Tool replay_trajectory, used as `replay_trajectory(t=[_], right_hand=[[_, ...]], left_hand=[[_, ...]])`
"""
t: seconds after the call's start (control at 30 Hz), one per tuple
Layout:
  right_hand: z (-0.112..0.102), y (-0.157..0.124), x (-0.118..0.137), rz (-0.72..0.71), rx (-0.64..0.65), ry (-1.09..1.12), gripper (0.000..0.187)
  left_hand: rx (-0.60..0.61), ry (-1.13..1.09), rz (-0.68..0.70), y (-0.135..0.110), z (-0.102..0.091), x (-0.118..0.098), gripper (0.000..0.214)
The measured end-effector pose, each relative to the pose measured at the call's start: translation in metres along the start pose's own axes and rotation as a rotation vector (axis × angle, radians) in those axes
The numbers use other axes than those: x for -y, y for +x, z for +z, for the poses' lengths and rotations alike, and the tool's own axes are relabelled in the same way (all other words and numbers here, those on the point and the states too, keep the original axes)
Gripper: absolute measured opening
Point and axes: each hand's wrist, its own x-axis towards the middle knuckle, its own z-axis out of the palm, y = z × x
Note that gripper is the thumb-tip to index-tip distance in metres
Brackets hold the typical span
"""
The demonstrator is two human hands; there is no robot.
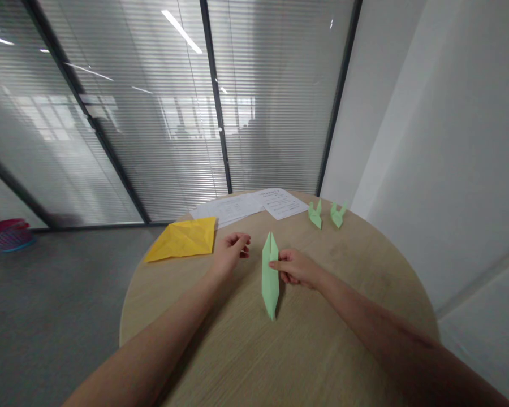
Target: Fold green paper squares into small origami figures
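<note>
A light green folded paper, long and narrow with pointed ends, is in front of me above the middle of the round table. Its far end is split into two points. My right hand grips its right edge, thumb across the front face and the other fingers partly behind. To the left of the paper, my left hand is apart from it. Its fingers are loosely curled, with a gap between them and nothing held.
Two small green origami figures, a left one and a right one, stand at the table's far right. Printed sheets lie at the far edge. Yellow folded paper lies left. A basket sits on the floor.
</note>
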Motion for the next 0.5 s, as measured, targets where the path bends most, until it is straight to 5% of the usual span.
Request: replay_trajectory(t=[0.27, 0.5], right_hand=[[-0.003, 0.007, -0.008, -0.050, -0.178, 0.123, 0.033], [-0.003, 0.009, -0.011, -0.047, -0.209, 0.113, 0.034]], left_hand=[[0.372, 0.213, -0.078, -0.010, 0.011, 0.010, 0.036], [0.428, 0.283, -0.076, -0.007, 0.007, 0.015, 0.030]])
